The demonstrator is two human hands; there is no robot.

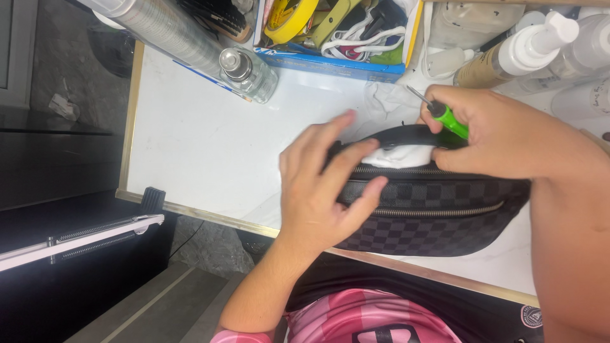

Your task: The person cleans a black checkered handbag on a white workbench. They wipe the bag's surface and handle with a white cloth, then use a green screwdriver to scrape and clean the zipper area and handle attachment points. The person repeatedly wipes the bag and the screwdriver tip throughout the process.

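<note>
- The dark checkered bag [438,216] lies at the near edge of the white desk [203,140], its bottom hanging slightly over the rim.
- The left hand [318,184] rests half-open on the bag's left end, fingers spread across the zip, pressing rather than gripping.
- The right hand [502,136] is closed around a green-handled screwdriver [448,117] while also pinching the black strap [406,134].
- Risk, as I judge it: the metal tip could slip and scratch the strap or jab the left fingers nearby; the overhanging bag could slide off.
- What the tip touches is hidden behind the strap; white stuffing [400,155] shows, the bag's right end is covered by the forearm.
</note>
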